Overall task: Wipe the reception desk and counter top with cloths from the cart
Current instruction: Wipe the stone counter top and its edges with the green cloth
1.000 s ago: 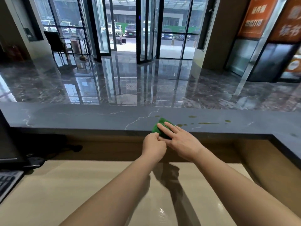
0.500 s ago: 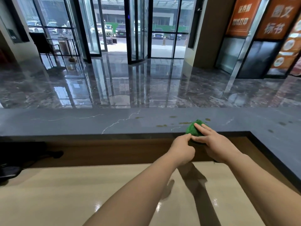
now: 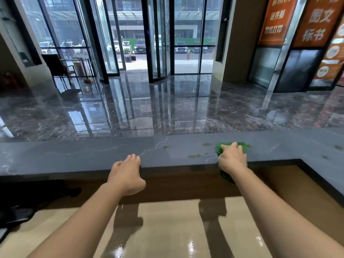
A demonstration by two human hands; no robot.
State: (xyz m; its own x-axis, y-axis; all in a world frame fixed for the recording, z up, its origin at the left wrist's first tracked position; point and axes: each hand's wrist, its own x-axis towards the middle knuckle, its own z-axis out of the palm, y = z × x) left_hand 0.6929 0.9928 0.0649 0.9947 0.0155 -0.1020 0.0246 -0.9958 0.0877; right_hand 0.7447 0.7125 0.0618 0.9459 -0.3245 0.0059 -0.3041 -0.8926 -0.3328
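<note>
A green cloth (image 3: 243,146) lies bunched on the dark grey stone counter top (image 3: 74,155), with one end hanging over the near edge. My right hand (image 3: 231,158) grips the cloth, fingers curled over it. Several yellowish smears (image 3: 194,156) mark the counter just left of the cloth. My left hand (image 3: 126,175) rests on the counter's near edge, fingers laid over the top and holding nothing. Below the counter lies the glossy beige reception desk (image 3: 167,229).
The counter turns a corner at the right (image 3: 323,174) and runs toward me. Dark equipment (image 3: 16,211) sits on the desk at the far left. Beyond the counter are a polished marble lobby floor, glass doors and a chair (image 3: 57,68).
My right hand has slid the cloth to the right along the counter. My left hand let go of the cloth and now rests on the counter edge, apart from the right hand.
</note>
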